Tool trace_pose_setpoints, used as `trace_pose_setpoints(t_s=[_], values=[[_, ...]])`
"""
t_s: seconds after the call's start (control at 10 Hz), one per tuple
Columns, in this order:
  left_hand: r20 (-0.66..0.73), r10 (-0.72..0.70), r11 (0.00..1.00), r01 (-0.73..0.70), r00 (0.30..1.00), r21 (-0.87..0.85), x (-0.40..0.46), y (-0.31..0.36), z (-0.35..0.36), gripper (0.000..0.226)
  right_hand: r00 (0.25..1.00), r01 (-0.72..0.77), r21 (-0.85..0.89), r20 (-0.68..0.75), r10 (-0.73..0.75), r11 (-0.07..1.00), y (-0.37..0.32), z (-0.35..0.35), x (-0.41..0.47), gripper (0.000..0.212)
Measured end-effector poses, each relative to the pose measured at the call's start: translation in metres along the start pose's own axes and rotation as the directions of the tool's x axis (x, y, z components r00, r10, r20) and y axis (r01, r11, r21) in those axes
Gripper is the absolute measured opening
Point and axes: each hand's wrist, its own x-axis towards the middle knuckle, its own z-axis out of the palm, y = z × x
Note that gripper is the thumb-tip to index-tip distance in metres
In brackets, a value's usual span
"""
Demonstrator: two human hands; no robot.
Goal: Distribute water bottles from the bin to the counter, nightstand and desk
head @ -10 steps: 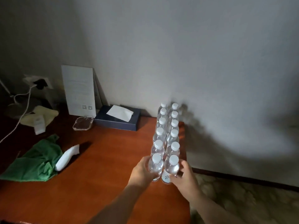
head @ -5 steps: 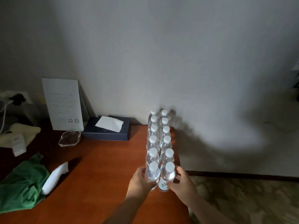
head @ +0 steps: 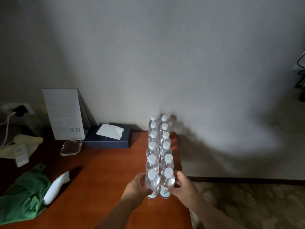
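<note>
Two hands grip the nearest pair of water bottles on the bench.

Twelve clear, white-capped water bottles (head: 159,151) stand upright in two touching rows along the bench's (head: 107,179) right edge, reaching from the back right corner toward the front. The left hand (head: 137,187) curls its grip round the nearest left bottle (head: 152,183); the right hand (head: 184,187) curls its grip round the nearest right bottle (head: 167,181). Both bottles stand on the bench, touching each other. By the back edge lie a dark tissue box (head: 108,137) and an upright white card (head: 63,114); a green cloth (head: 23,195) lies near the left edge.
</note>
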Motion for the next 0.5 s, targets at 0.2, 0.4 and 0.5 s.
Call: trace_pose_setpoints(t_s=[0.2,0.4,0.5], values=[[-0.005,-0.005,1.0,0.005,1.0,0.021,0.0,0.0029,0.0002,0.061,1.0,0.007,-0.014,0.029,-0.006,1.0,0.0062,-0.0019,0.0049,0.066],[-0.003,-0.001,1.0,0.001,1.0,0.031,0.0003,0.0037,0.0001,0.058,1.0,0.006,-0.068,0.015,-0.005,0.998,0.0055,-0.0006,0.006,0.064],[-0.006,-0.008,0.999,0.008,1.0,0.042,-0.0003,0.0074,0.0022,0.058,1.0,-0.002,-0.069,0.006,0.003,0.998,0.0035,-0.0027,0.0066,0.063]])
